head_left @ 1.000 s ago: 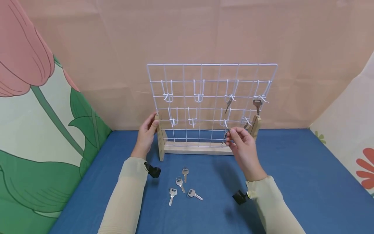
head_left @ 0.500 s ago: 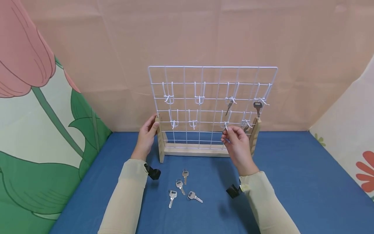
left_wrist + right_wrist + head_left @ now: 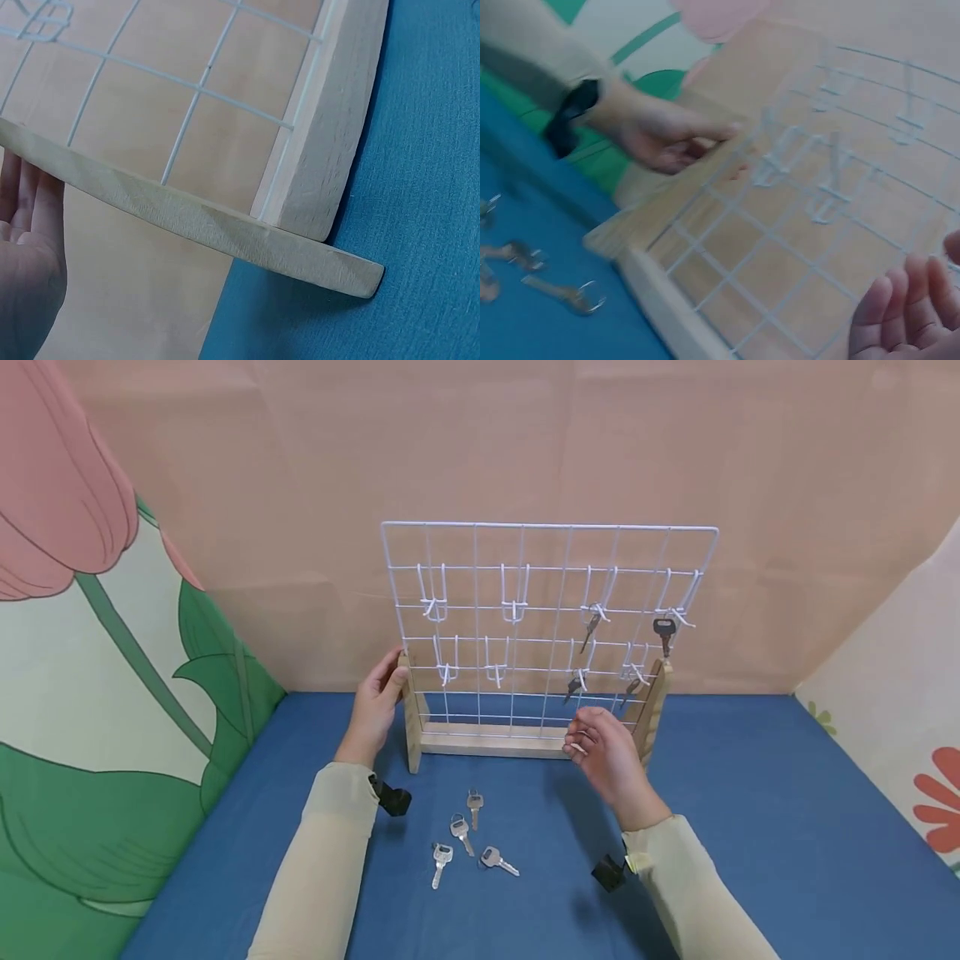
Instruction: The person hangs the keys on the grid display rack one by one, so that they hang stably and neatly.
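A white wire grid rack (image 3: 512, 526) stands in a wooden base, with hooks in two rows. My left hand (image 3: 375, 706) holds the upper end of the rack's left wooden post (image 3: 412, 718); in the left wrist view its fingers pass behind the wood. Below the lower hooks, my right hand (image 3: 607, 756) is off the rack's hooks, with fingers loosely bent and nothing in them. Right above it, a key (image 3: 573, 685) hangs on a lower hook. Further keys hang on the right: an upper key (image 3: 591, 628), a dark-headed key (image 3: 664, 633) and a lower key (image 3: 632, 689).
Several loose keys lie on the blue cloth in front of the rack, among them an upper key (image 3: 475, 806) and a right-hand key (image 3: 498, 860). Hooks on the left half, such as the upper left hook (image 3: 432, 606), carry no keys. A beige backdrop stands behind.
The right hand brought a key up to the lower hook, let go of it there and drew down and back. The left hand has stayed on the post.
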The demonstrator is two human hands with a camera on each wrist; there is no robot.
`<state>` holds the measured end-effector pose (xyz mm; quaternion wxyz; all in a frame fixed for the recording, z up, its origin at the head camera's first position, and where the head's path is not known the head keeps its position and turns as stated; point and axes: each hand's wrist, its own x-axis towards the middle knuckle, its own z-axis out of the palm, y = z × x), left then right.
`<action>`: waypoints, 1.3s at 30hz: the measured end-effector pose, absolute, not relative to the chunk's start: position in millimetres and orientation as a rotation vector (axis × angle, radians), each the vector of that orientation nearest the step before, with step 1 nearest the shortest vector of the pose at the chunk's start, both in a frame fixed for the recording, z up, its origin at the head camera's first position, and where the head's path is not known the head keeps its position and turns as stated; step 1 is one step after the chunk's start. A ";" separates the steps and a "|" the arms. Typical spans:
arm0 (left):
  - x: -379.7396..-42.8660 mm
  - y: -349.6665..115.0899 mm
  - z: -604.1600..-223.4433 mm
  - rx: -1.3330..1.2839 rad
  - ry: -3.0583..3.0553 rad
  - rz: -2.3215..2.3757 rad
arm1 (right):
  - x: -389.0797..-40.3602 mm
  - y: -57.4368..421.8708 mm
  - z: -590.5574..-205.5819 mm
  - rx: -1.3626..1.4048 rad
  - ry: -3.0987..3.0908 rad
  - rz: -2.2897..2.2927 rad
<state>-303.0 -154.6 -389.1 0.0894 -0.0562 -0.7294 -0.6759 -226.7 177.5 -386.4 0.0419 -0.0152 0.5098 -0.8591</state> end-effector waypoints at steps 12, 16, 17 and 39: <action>-307.5 -159.3 -387.9 -0.181 -2.170 -1.992 | -204.9 153.1 -420.6 -0.807 2.413 -1.437; -310.2 -158.8 -383.6 -0.209 -2.164 -1.968 | -204.1 144.3 -424.3 -0.942 2.391 -1.233; -310.2 -158.3 -383.1 -0.212 -2.163 -1.970 | -203.0 141.8 -425.6 -0.958 2.373 -1.208; -307.3 -156.9 -389.3 -0.182 -2.180 -2.016 | -191.3 114.5 -444.4 -1.046 2.393 -1.025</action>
